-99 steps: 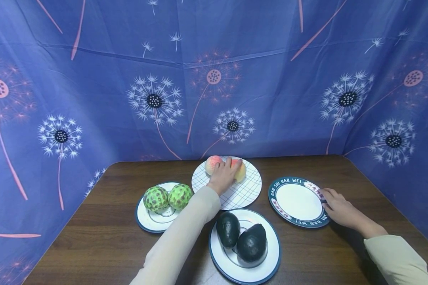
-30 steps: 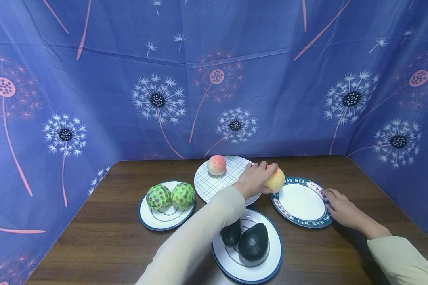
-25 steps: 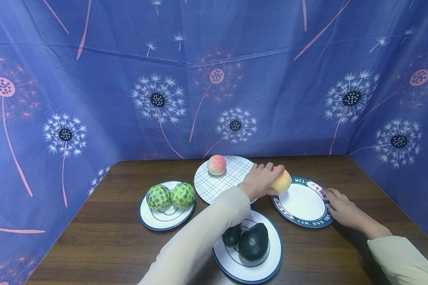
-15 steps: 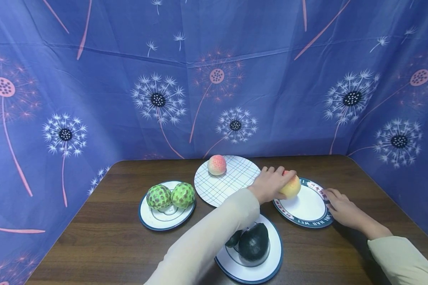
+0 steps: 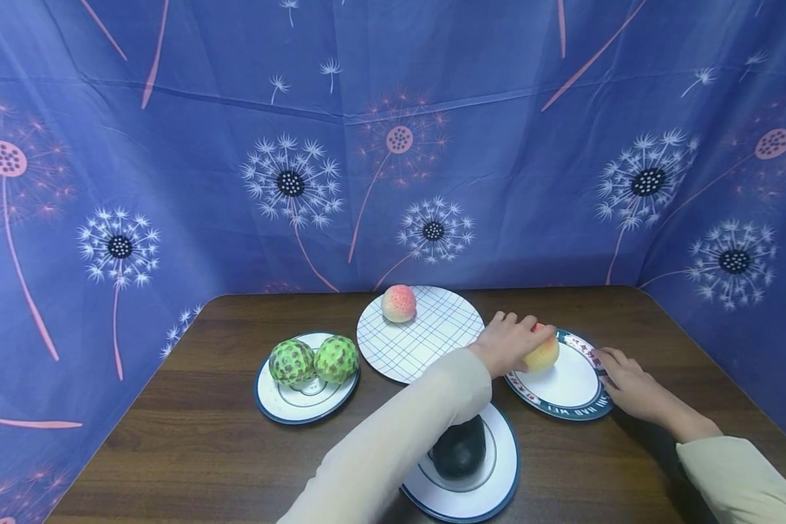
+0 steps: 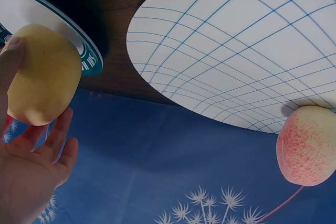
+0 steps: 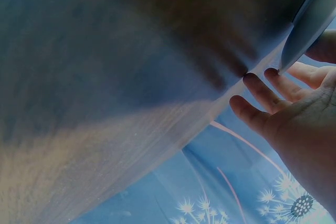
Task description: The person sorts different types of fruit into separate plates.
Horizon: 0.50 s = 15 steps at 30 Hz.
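My left hand holds a yellow-and-red peach over the left part of a white plate with a green lettered rim. In the left wrist view the thumb lies on one side of the peach, and the fingers curve under its other side. My right hand grips that plate's right rim, with the thumb on the plate's upper side in the right wrist view. A second, pinker peach sits on a round white plate with a blue grid.
Two green, knobbly fruits sit on a blue-rimmed plate at the left. In front, a dark avocado-like fruit lies on another blue-rimmed plate, partly behind my left sleeve. A blue dandelion-print cloth hangs behind the wooden table.
My left hand has lifted the yellow-and-red peach from the grid plate and carried it right, over the green-rimmed plate, then lower. The right hand stays at the rim.
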{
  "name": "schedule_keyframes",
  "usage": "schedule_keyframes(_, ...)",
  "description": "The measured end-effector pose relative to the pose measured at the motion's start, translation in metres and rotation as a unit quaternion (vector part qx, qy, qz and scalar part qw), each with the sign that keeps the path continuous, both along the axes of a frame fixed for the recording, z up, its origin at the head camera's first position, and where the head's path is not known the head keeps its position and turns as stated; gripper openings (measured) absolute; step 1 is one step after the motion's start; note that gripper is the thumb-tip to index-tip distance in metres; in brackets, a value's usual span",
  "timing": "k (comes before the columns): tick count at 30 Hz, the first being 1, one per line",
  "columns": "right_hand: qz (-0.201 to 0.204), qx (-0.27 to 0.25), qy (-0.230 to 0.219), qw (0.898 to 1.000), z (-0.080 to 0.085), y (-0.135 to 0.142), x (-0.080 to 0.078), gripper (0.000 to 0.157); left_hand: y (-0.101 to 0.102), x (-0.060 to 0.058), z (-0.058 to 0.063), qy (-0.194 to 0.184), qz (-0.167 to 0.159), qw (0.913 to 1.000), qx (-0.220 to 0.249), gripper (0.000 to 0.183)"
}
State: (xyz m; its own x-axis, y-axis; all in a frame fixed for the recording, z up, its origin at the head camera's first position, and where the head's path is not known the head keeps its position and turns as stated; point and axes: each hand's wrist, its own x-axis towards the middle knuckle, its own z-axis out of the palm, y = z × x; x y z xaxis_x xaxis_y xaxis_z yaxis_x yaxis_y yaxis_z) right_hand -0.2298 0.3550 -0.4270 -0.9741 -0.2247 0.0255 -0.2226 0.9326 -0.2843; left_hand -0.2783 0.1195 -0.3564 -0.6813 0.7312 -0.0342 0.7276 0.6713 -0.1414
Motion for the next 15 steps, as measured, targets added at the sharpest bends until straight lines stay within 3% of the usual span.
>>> schedule_keyframes(15,-0.002,0.002,0.004,1.000,0.0004,0.0004,-0.0003,0.051,0.0095,0.0005,-0.0054,0.009,0.001,0.9985,-0.055,0.079)
